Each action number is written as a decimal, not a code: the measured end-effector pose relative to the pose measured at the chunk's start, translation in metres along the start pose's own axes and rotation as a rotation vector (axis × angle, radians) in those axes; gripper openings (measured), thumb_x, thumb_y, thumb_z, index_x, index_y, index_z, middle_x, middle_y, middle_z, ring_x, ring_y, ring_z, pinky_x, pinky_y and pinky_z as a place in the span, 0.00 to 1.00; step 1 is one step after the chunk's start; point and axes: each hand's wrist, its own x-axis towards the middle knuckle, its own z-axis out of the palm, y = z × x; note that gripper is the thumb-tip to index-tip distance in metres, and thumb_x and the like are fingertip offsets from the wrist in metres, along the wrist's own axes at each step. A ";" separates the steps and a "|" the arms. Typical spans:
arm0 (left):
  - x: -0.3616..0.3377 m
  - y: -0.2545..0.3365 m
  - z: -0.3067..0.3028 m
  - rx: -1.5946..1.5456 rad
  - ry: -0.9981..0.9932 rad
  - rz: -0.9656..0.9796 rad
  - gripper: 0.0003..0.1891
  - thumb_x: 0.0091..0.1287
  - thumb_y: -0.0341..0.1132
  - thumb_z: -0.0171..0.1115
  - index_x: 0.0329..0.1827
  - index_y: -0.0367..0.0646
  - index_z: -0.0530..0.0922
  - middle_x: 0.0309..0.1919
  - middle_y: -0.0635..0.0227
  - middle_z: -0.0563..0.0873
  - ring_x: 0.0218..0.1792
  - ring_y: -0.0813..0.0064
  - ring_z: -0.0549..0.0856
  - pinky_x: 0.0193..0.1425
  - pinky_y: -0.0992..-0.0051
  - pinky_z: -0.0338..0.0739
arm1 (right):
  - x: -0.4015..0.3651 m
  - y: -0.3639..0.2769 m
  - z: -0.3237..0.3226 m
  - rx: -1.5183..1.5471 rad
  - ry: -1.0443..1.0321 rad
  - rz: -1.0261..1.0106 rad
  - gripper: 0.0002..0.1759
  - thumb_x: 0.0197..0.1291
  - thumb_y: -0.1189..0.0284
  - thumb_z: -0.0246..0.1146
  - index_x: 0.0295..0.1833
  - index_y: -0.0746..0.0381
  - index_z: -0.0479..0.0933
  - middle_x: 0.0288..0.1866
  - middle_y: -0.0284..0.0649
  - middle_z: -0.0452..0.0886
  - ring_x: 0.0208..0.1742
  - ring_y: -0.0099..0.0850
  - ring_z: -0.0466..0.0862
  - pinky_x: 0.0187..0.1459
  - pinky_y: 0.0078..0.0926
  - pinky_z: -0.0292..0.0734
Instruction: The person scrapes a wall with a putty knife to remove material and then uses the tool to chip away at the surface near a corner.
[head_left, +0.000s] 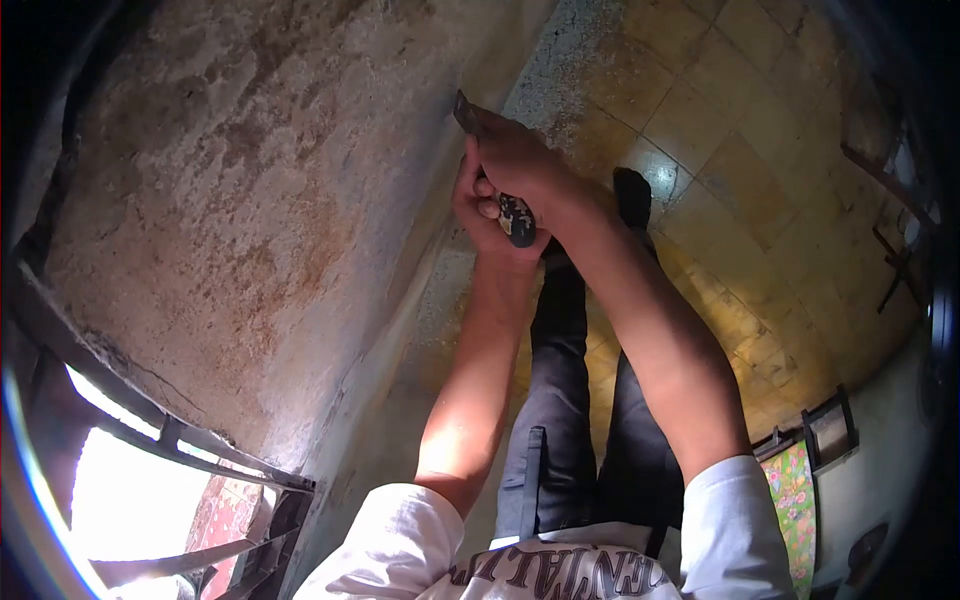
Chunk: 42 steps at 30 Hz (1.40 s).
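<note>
Evidently the tool point(517, 222) was the centre of your grip, in both hands beside the stained wall point(230, 180), its dark tip point(464, 112) directed at the wall and its speckled handle end pointing back toward you. Your right hand point(515, 160) was clasped over it nearer the tip, probably to guide it, while your left hand point(474, 208) was curled in from the wall side, likely to brace the hold; the fingers overlapped too much to tell which wrapped the handle. Whether the tip touched the wall or stood just off it could not be told. Your arms reached forward above your dark trousers point(555, 430), seemingly for steady support. Beyond lay the yellowish tiled floor point(740, 180), with a flowered cloth point(790, 510) at lower right.
</note>
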 end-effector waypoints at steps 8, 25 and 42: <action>0.006 0.002 -0.021 0.021 -0.149 0.032 0.28 0.78 0.48 0.52 0.13 0.60 0.65 0.10 0.86 0.69 0.16 0.80 0.76 0.36 0.70 0.80 | -0.006 -0.007 0.004 -0.098 -0.007 0.031 0.24 0.72 0.72 0.47 0.71 0.56 0.71 0.27 0.37 0.76 0.20 0.23 0.74 0.17 0.27 0.71; 0.005 0.021 -0.012 0.055 -0.229 0.020 0.20 0.79 0.49 0.48 0.44 0.43 0.81 0.41 0.61 0.87 0.44 0.62 0.87 0.54 0.60 0.81 | 0.021 0.011 0.013 -0.615 -0.025 -0.229 0.19 0.57 0.77 0.58 0.56 0.64 0.77 0.39 0.49 0.86 0.35 0.38 0.88 0.38 0.37 0.83; 0.000 0.007 -0.030 -0.005 -0.346 0.014 0.28 0.78 0.58 0.48 0.54 0.39 0.78 0.46 0.58 0.86 0.47 0.58 0.86 0.57 0.59 0.80 | 0.016 0.010 0.012 -1.283 -0.168 -0.438 0.19 0.43 0.70 0.69 0.44 0.65 0.86 0.59 0.54 0.82 0.53 0.49 0.86 0.51 0.44 0.82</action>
